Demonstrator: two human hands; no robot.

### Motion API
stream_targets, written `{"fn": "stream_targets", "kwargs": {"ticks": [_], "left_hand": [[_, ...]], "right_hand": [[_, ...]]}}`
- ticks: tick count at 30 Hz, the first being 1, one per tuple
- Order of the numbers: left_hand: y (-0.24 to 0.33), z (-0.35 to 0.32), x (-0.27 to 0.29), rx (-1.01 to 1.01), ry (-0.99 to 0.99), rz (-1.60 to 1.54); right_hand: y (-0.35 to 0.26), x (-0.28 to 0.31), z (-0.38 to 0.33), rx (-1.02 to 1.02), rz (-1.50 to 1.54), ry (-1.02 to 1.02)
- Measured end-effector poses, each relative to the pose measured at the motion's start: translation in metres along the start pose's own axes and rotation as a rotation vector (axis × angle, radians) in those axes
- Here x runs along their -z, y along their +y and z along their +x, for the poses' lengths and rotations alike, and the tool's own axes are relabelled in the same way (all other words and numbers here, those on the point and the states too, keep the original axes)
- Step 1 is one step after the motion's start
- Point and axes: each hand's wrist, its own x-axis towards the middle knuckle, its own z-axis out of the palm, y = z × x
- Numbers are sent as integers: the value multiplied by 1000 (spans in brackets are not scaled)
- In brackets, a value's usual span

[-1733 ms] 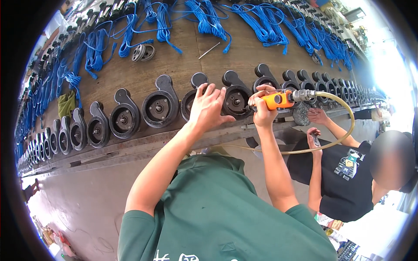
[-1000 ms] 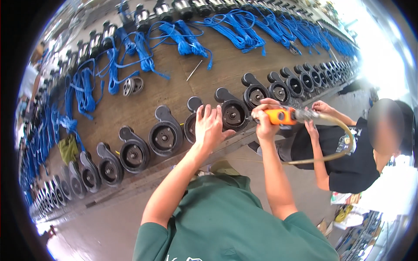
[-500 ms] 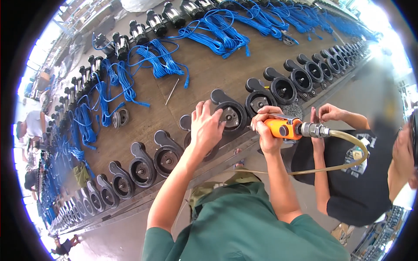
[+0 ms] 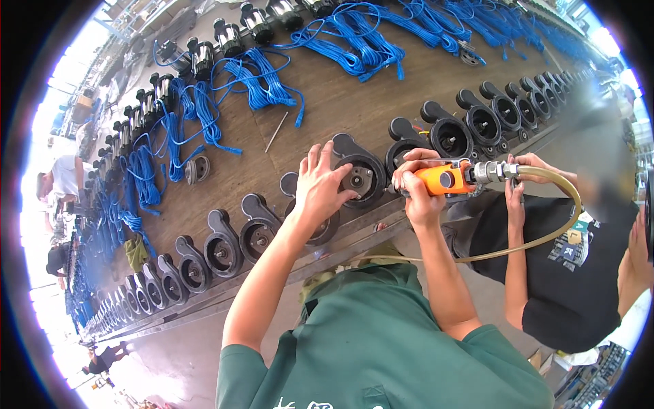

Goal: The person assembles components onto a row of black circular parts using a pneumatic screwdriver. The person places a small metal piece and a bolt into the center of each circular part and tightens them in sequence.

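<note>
Nearest, the right hand (image 4: 419, 187) is wrapped firmly around an orange tool (image 4: 446, 179), smooth and rounded, a tan hose (image 4: 578, 202) curving from its metal end. At nine o'clock of it, the left hand (image 4: 317, 194) is open, fingers spread, clutching nothing. A moment ago its thumb and forefinger sat at the edge of the black housing (image 4: 361, 178); now they reach further over its rim, which suggests this piece is the one being steadied.

That housing lies at two o'clock of the left hand: a dull round cup with a stubby arm and a flat metal plate inside. Farther, toward twelve, the brown bench (image 4: 340, 102) looks worn and scuffed. At eleven lie a thin metal rod (image 4: 276, 131), braided blue cords (image 4: 268, 82) and, farthest, shiny black-and-silver motors (image 4: 228, 37).
</note>
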Motion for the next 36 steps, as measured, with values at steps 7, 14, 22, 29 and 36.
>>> {"fn": "stream_targets", "kwargs": {"ticks": [7,14,22,29,36], "left_hand": [[5,4,3,-53,80,24],[12,1,-4,43,57,-7],[19,2,-9,179,-14,71],[21,10,-11,212,-127,50],[24,8,-20,230,-106,60]], "right_hand": [[9,-8,6,55,-98,-5],[25,-16,14,18,-60,-58],[50,-21,24,-22,-24,-49],[60,-16,23,-20,-38,-82],[62,-15,37,47,-54,-105]]}}
